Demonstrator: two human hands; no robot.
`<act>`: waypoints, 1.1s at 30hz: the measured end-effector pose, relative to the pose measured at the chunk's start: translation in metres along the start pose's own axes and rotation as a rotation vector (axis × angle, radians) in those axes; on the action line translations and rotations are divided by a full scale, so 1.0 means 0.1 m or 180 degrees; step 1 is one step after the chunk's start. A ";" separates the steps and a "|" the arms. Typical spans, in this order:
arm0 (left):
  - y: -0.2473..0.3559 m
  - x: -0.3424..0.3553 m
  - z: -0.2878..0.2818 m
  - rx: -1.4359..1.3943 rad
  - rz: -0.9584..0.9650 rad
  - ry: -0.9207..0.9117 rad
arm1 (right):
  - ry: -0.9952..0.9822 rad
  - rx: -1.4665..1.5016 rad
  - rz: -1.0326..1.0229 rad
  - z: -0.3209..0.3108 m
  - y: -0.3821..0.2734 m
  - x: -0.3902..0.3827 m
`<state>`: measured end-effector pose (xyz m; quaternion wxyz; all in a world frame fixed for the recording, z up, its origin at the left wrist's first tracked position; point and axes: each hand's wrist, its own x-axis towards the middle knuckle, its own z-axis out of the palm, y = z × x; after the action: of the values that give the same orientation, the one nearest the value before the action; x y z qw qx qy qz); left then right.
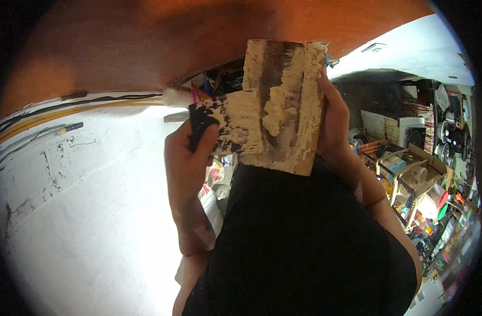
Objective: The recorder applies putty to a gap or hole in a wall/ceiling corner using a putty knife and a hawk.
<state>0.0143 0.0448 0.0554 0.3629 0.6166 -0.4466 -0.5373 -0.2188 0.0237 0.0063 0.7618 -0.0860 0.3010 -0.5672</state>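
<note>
in front of the chest: 2 hands, 1 knife, 1 board

at chest height, in the middle of the view, the left hand (187,158) is closed around the dark handle end of 1 putty knife (227,126), thumb pressed on top of the blade's near part and the other fingers wrapped behind. the blade is smeared with cream-coloured filler and lies flat against the face of 1 filler board (283,105), touching it near the board's left edge.

the right hand (333,118) grips the board along its right edge, fingers curled behind it and the thumb side toward the camera. the board stands roughly upright, dark underneath, with thick cream paste in streaks and 1 heavier lump near its middle.

below both hands is the person's black shirt (304,242), filling the lower centre.

to the left spreads a white plastered wall (83,210) with hairline cracks. along its top run several cables (67,108), at least 1 black and 1 yellow, under a broad orange-brown surface (146,47).

to the right, well apart from the hands, stand crowded shelves (425,184): 1 open cardboard box holding pale cups, small packets in red, green and orange further right, too small to count. behind the board, coloured packets peek out, mostly hidden.
</note>
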 end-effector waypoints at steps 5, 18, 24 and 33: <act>0.00 0.09 0.15 -0.0230 0.0019 -0.0212 | 0.0196 -0.0257 -0.0126 0.05 0.05 -0.02; 0.00 0.09 -0.02 -0.0536 0.0106 -0.0007 | 0.0152 -0.0079 -0.0078 0.04 0.05 0.01; 0.01 0.22 0.09 -0.0086 0.0330 0.0130 | -0.0094 -0.0311 0.0015 0.08 0.04 0.01; -0.13 0.44 0.13 -0.0453 0.0249 -0.0153 | 0.0265 -0.0560 -0.0132 0.14 0.15 -0.02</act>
<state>0.0050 0.0078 0.0261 0.4156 0.5583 -0.4396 -0.5677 -0.1990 0.0276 0.0109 0.7263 -0.1351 0.3792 -0.5572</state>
